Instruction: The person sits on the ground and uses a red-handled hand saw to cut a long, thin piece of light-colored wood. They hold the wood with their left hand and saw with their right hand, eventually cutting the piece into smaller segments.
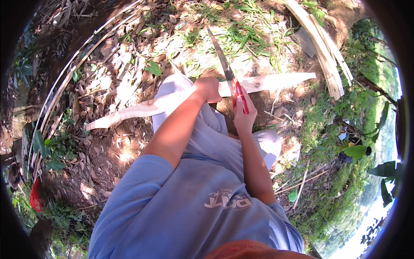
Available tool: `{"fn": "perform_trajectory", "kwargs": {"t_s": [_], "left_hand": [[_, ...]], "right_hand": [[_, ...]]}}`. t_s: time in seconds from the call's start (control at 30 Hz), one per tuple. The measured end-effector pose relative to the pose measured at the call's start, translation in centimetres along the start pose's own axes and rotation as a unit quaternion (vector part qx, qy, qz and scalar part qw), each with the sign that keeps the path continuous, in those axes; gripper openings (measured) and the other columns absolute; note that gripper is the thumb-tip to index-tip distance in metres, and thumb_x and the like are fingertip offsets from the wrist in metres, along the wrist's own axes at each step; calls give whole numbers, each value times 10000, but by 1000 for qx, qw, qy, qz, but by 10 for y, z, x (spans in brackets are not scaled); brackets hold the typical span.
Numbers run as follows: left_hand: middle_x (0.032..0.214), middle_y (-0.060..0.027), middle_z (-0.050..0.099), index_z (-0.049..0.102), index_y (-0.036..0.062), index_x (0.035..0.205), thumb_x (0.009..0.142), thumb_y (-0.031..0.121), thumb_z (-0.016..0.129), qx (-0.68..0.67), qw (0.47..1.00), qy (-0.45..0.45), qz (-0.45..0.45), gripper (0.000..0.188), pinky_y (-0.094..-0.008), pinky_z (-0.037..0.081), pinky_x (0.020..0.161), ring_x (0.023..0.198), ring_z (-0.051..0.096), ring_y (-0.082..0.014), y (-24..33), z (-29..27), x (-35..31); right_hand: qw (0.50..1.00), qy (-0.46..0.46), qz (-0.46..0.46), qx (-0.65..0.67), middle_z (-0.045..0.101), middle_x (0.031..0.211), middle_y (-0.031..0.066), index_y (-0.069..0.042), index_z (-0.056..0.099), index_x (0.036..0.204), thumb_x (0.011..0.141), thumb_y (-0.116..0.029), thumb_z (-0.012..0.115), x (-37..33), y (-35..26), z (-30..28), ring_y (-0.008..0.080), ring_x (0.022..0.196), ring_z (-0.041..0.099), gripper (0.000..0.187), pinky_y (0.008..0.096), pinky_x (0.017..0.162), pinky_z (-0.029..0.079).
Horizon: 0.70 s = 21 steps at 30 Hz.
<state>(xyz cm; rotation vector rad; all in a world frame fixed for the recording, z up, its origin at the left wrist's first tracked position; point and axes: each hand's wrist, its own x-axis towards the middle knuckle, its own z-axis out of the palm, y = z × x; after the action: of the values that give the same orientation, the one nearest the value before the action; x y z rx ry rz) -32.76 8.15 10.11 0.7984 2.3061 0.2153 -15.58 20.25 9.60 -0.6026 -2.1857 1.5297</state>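
Note:
A long, pale wooden board (280, 80) lies crosswise over my bent legs, its narrowed left end reaching over the leaf litter. My left hand (208, 89) is closed around the board near its middle, pressing it by my knee. Just right of it, my right hand (244, 110) grips the red handle of a hand saw (223, 58). The saw's blade crosses the board and points away from me, up and slightly left. Whether its teeth sit in a cut is too small to tell.
Several pale wooden planks (323, 52) lie at the far right. Long thin strips (71, 71) curve along the left side. A red object (36, 196) is at the lower left. Dry leaves and grass tufts (248, 36) cover the ground, and green plants slope down at the right.

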Motion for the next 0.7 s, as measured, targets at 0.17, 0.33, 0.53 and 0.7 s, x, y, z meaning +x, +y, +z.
{"fn": "perform_trajectory", "kwargs": {"t_s": [0.17, 0.33, 0.53, 0.7], "left_hand": [[1045, -204, 818, 825, 18, 1011, 715, 160, 738, 3, 1000, 23, -18, 339, -434, 656, 836, 992, 814, -345, 4, 3, -10], [1026, -213, 814, 802, 11, 1075, 690, 117, 734, -5, 1000, 0, -15, 404, -435, 651, 821, 978, 813, -357, 7, -3, -10], [1032, -226, 810, 786, 1, 1060, 731, 128, 723, -7, 1000, 8, -19, 358, -442, 646, 848, 994, 808, -371, 9, 0, -9], [1071, -238, 807, 777, -15, 1112, 765, 169, 730, -8, 1000, 20, -20, 395, -443, 637, 899, 1029, 802, -375, 6, 7, -7]], "right_hand": [[993, -53, 87, -58, 763, 1220, 146, -19, 632, 1521, 1096, -148, 636, -69, -54, -73, 160, 1007, 697, 444, 305, 900, 539], [965, -71, 217, -126, 790, 1167, 144, -9, 634, 1509, 1072, -130, 643, -133, -143, -145, 153, 1012, 719, 453, 304, 937, 553], [980, -72, 148, -111, 757, 1065, 101, 29, 631, 1498, 1079, -168, 658, -158, -178, -176, 117, 861, 656, 465, 270, 823, 521], [972, -31, 197, -127, 788, 1054, 138, 36, 639, 1484, 1045, -66, 654, -139, -179, -174, 133, 908, 707, 450, 278, 872, 556]]}}
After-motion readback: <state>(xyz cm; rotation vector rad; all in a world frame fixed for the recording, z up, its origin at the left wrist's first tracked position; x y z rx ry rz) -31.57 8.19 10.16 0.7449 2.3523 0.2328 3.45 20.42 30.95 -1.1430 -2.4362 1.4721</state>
